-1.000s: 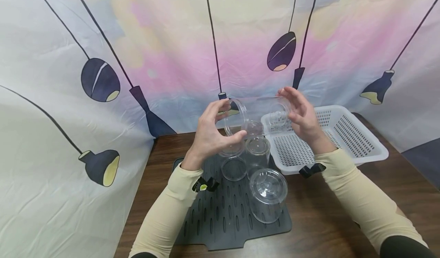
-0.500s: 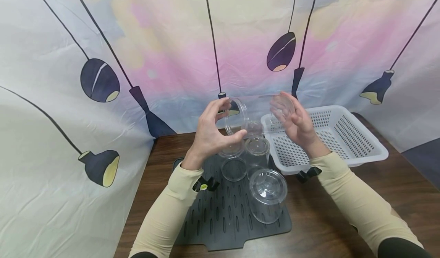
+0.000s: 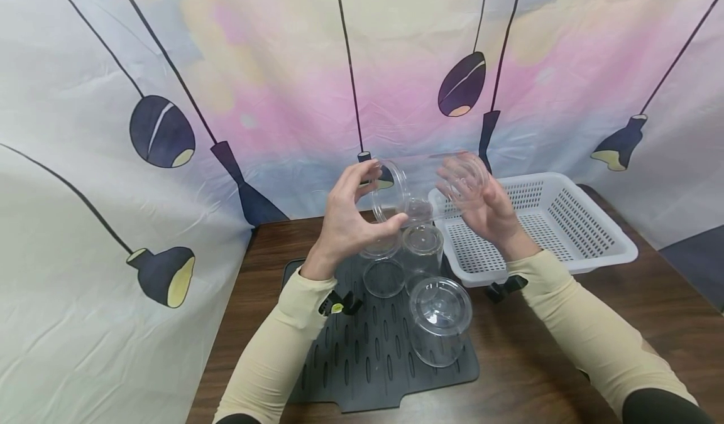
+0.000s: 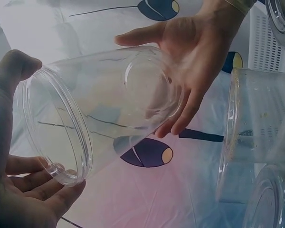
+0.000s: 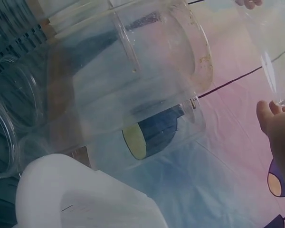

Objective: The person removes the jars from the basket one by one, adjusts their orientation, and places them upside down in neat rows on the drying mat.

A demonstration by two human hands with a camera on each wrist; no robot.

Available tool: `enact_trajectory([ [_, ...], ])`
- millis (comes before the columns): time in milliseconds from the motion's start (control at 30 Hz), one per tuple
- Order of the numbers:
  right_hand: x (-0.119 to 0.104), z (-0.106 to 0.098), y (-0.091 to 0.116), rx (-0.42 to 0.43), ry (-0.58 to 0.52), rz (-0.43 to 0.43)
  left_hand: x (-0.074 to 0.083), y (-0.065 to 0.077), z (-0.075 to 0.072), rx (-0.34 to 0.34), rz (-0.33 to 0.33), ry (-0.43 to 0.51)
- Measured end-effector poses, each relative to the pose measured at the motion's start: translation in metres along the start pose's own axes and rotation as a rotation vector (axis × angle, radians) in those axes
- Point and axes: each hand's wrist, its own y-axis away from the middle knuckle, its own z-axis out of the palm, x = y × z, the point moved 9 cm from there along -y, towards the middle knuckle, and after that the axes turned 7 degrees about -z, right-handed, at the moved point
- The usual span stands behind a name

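A clear plastic jar (image 3: pixel 424 179) lies sideways in the air above the mat, its ringed rim to the left and its round base to the right. My left hand (image 3: pixel 346 213) grips it at the rim, thumb and fingers on opposite sides, as the left wrist view also shows. At the other end is my right hand (image 4: pixel 194 66), palm facing the base, with thumb and fingers extended; its fingers (image 3: pixel 452 176) show through the clear wall. The right wrist view catches only part of the right hand (image 5: pixel 282 135) at its edge.
Several more clear jars stand on a dark grey slotted mat (image 3: pixel 351 374), the nearest jar (image 3: pixel 440 323) by its front right corner. A white perforated basket (image 3: pixel 622 248) sits right of them on the wooden table (image 3: pixel 532 374). Behind hangs a printed cloth (image 3: pixel 271 66).
My right hand has slid slightly left and down from around the base's far edge, its fingers now behind the jar's base end. The left hand keeps its hold and the jar has barely moved.
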Motion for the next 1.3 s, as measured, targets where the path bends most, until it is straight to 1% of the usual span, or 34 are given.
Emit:
enact_trajectory([
  [267,0.001,0.011,0.0,-0.133,0.002,-0.007,0.002,0.001,0.001,0.004,0.016,0.005],
  [367,0.002,0.013,0.0,-0.15,0.016,-0.006,0.004,0.001,0.001,0.006,0.03,-0.003],
  [567,0.001,0.014,-0.003,-0.122,0.036,-0.025,0.007,0.002,0.001,0.003,0.039,0.002],
  [800,0.001,0.012,-0.003,-0.096,0.019,-0.035,0.006,0.003,0.002,-0.009,0.033,0.02],
  [1000,0.0,0.011,-0.004,-0.055,0.013,-0.037,0.004,0.005,0.002,-0.016,0.036,0.034],
  [1167,-0.003,0.01,-0.004,-0.006,0.037,-0.046,0.004,0.006,0.002,-0.031,0.043,0.034],
  [1300,-0.005,0.011,-0.004,0.005,0.076,-0.06,0.005,0.007,0.003,-0.054,0.05,0.004],
])
